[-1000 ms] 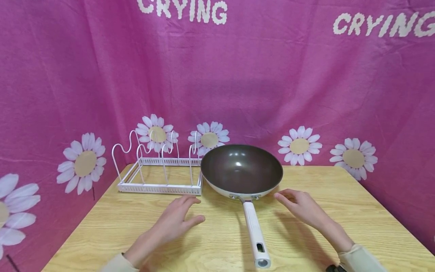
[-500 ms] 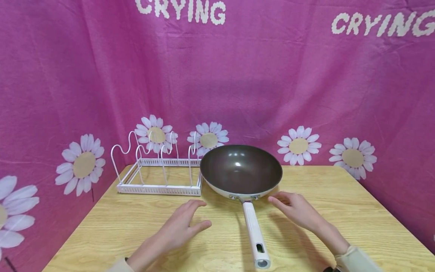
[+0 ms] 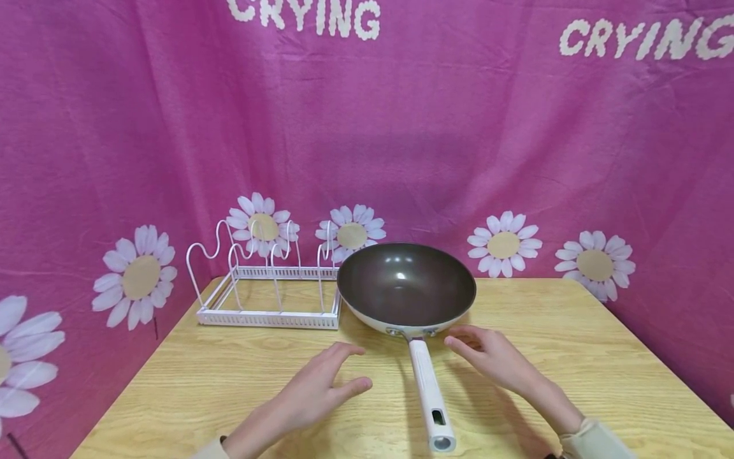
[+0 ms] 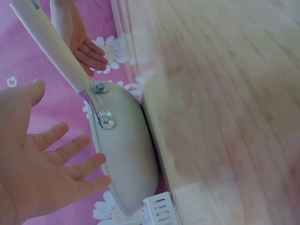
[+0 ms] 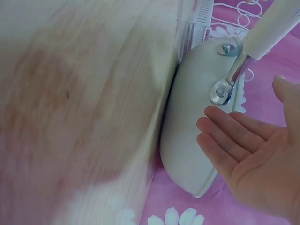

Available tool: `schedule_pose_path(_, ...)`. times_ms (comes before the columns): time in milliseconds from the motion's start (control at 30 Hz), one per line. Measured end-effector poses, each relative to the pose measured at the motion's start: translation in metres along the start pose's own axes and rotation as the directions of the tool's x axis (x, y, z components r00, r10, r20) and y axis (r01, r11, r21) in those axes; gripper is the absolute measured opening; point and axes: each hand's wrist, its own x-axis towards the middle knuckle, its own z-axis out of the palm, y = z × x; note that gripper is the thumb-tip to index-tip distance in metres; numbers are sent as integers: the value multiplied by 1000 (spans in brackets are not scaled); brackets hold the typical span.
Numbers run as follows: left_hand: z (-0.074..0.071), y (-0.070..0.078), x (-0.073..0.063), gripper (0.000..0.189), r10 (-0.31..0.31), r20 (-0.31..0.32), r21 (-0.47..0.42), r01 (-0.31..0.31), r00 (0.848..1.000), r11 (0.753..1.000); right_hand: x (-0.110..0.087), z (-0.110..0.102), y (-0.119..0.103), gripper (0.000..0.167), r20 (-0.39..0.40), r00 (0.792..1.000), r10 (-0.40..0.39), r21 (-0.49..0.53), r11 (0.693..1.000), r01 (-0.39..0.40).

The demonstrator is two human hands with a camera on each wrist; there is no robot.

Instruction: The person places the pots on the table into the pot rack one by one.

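A wok (image 3: 408, 287) with a dark inside and a pale outside sits on the table, its white handle (image 3: 427, 389) pointing toward me. To the left of that handle my left hand (image 3: 315, 389) hovers with fingers spread and thumb apart, touching nothing. My right hand (image 3: 499, 357) is on the handle's other side, just below the wok's rim, fingers loosely extended and holding nothing. In the right wrist view, its fingertips (image 5: 206, 124) lie close to the wok's side and a handle rivet; contact cannot be told.
A white wire rack (image 3: 269, 319) with upright loops stands left of the wok, its right end close against it. The wooden table (image 3: 573, 357) runs back to a pink cloth (image 3: 436, 127) with printed daisies, which hangs on the sides too.
My left hand has moved right and slightly nearer me, toward the wok's handle. The right hand has shifted left toward the same handle. The wok and rack have stayed put.
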Motion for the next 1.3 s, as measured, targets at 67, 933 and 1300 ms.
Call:
schedule_pose_path(67, 1, 3, 0, 62, 3, 14, -11, -3, 1000, 1000, -1, 1, -1, 45, 4, 1000, 6, 12, 1000, -6)
schedule_pose_path(933, 19, 31, 1, 44, 28, 173, -265, 19, 985, 964, 1, 14, -12, 50, 154, 988, 4, 232, 972, -40)
schedule_pose_path(1300, 31, 37, 2, 39, 63, 232, -406, 38, 971, 913, 2, 17, -16, 49, 181, 983, 2, 252, 967, -48)
